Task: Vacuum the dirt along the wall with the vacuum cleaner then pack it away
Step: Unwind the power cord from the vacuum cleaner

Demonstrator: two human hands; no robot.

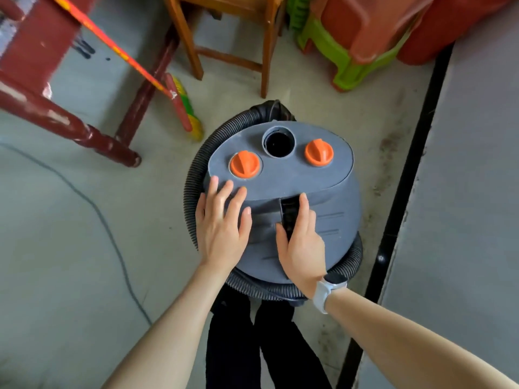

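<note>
Around me: a red table leg [92, 136] and a broom [179, 102] stand to the left of my vacuum cleaner [286, 197]; a wooden chair [224, 37] and stacked green and red plastic stools [356, 43] stand beyond it.
Right side: the wall [463, 164] with its black skirting runs close by.
Vacuum cleaner: on the floor [70, 248] at my feet, hose [193, 175] coiled round it.
Top opening: round, dark inside, between two orange knobs [244, 164].
My left hand [222, 223]: flat on the lid, fingers spread.
My right hand [302, 240]: thumb and fingers round the black handle [289, 214].
</note>
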